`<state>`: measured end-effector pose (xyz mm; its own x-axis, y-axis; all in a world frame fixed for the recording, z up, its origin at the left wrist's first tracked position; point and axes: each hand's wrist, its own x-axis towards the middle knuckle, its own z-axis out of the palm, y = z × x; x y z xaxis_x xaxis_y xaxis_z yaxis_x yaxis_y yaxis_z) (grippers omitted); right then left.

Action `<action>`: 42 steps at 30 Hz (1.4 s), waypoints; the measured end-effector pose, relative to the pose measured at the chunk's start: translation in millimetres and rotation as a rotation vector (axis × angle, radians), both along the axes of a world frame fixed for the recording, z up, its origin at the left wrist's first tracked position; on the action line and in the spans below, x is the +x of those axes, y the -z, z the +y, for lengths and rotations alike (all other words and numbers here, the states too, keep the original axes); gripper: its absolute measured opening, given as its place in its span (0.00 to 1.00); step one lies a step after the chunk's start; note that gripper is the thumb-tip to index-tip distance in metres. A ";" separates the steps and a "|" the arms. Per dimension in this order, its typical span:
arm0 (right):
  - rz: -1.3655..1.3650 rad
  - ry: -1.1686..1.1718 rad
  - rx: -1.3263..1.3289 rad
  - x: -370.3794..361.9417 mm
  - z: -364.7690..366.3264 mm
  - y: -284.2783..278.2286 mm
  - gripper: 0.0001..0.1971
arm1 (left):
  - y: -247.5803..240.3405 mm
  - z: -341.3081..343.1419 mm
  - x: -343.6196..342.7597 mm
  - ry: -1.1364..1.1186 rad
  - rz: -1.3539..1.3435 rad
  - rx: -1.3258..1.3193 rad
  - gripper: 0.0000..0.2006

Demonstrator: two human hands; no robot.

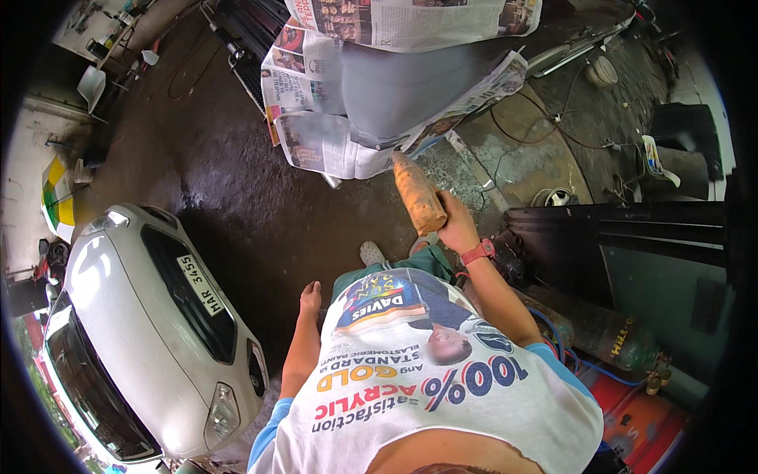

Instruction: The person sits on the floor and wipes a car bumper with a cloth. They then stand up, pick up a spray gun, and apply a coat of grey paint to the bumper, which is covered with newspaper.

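Observation:
In my right hand is a thick, tapered, orange-brown cylinder with a mottled, stained surface; its exact kind does not show. My fingers are closed round its near, wide end, and its narrow end points away from me toward the newspaper sheets on a vehicle panel. From here I cannot tell whether tip and paper touch. Bare grey, smooth panel shows between the sheets. My left hand hangs low by my left side, away from the panel; its fingers are mostly hidden.
A pale car stands close on my left. To my right are a dark panel with glass, gas cylinders and blue hoses. A wheel and a cable lie on the dark, stained floor beyond.

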<state>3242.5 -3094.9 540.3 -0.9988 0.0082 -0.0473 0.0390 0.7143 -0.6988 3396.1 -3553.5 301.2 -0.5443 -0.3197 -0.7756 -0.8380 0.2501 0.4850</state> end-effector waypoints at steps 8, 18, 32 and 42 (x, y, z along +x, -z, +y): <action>0.222 0.015 0.030 -4.7 -16.9 -53.0 0.24 | 10.1 -1.3 12.6 -0.098 0.003 0.047 0.26; 0.333 -0.039 0.043 8.0 -23.6 -84.7 0.29 | -11.6 9.1 10.6 -0.023 -0.064 0.006 0.26; 0.099 -0.259 0.194 -15.7 -78.8 -53.1 0.29 | -13.5 0.2 7.4 -0.029 -0.012 0.013 0.26; 0.246 -0.258 0.122 -15.0 -86.4 -77.9 0.28 | -25.3 11.8 10.4 -0.025 -0.069 0.005 0.27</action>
